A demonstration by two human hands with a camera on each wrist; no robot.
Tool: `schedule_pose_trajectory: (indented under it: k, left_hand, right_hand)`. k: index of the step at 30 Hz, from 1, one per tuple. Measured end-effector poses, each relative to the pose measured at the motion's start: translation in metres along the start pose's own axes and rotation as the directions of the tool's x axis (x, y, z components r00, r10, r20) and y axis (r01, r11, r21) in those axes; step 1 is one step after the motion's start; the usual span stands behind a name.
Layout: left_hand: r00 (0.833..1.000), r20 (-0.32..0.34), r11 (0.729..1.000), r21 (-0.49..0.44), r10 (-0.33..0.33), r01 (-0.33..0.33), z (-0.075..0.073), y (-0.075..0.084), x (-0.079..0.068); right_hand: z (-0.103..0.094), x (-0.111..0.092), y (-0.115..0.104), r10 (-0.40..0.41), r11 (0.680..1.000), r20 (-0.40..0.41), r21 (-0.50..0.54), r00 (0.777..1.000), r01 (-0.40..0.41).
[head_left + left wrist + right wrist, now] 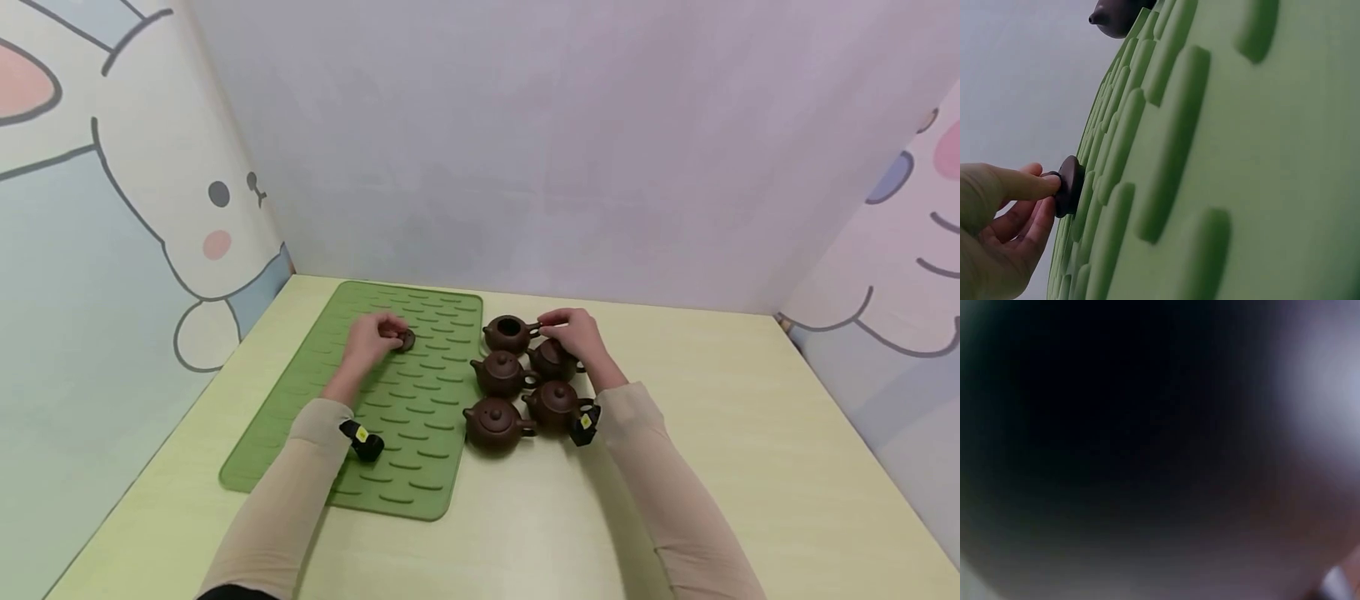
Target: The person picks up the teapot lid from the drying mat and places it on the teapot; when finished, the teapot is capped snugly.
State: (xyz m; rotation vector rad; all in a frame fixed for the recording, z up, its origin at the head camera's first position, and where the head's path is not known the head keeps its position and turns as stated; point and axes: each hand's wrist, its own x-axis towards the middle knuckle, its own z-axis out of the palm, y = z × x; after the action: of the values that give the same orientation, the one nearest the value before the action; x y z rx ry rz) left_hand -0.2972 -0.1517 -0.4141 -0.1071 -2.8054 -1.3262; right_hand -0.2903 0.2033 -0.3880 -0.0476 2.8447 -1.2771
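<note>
My left hand (372, 335) pinches a small dark brown teapot lid (1070, 186) by its knob. In the left wrist view the lid stands at the surface of the green ridged mat (1166, 125), its edge close to or touching the ridges. A lidless brown teapot (501, 337) is at the back of the teapot group, its dark round opening facing up. My right hand (576, 330) holds that teapot's handle between thumb and fingers, above a lidded teapot (551, 360) that it partly hides. The right wrist view is almost wholly dark and blurred.
Nearer me are more lidded teapots, one in the left row's middle (498, 374), one at front left (492, 427) and one at front right (553, 407). They stand close together on the pale table (720, 433), along the mat's right edge. A wall (525, 167) rises behind.
</note>
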Motion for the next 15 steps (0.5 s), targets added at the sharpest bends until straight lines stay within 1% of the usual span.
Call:
schedule_pose_trajectory:
  k: [7,11,15]
  left_hand:
    - [1.000,0.012,1.000,0.011,-0.002,0.002,0.0013,-0.0006,-0.0006]
    - [1.000,-0.005,1.000,0.029,-0.005,0.005,0.0008,0.0011,0.0005]
    - [1.000,-0.009,0.999,0.040,0.015,-0.014,-0.0006,0.0076,0.0006]
  right_hand:
    - [0.0020,0.0054,0.0035,0.062,0.997,0.033,0.043,0.998,-0.063]
    - [0.0028,0.0076,0.0043,0.060,0.997,0.026,0.041,0.998,-0.061]
    - [0.0023,0.0080,0.0033,0.070,0.996,0.021,0.047,0.997,-0.071]
